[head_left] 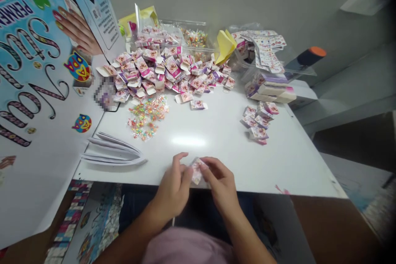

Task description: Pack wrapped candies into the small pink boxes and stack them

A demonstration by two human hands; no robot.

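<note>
A small pink-and-white printed carton (197, 170) is held between my two hands, just above the front edge of the white table. My right hand (221, 177) pinches it with thumb and fingers. My left hand (175, 185) grips its left side, the index finger raised and the thumb against the carton. Beyond them lies a heap of small clear packets (148, 115) with orange, green and yellow pieces inside. Behind these spreads a big pile of similar small cartons (173, 68), several with flaps open. A smaller group of cartons (258, 121) sits to the right.
Folded white papers (113, 150) lie at the left, beside a large printed board (40, 70). Toward the back stand a clear plastic tray (198, 24), yellow paper (225, 45) and a container with printed sheets (269, 47) draped over it. A dark cylinder with an orange end (305, 57) leans there.
</note>
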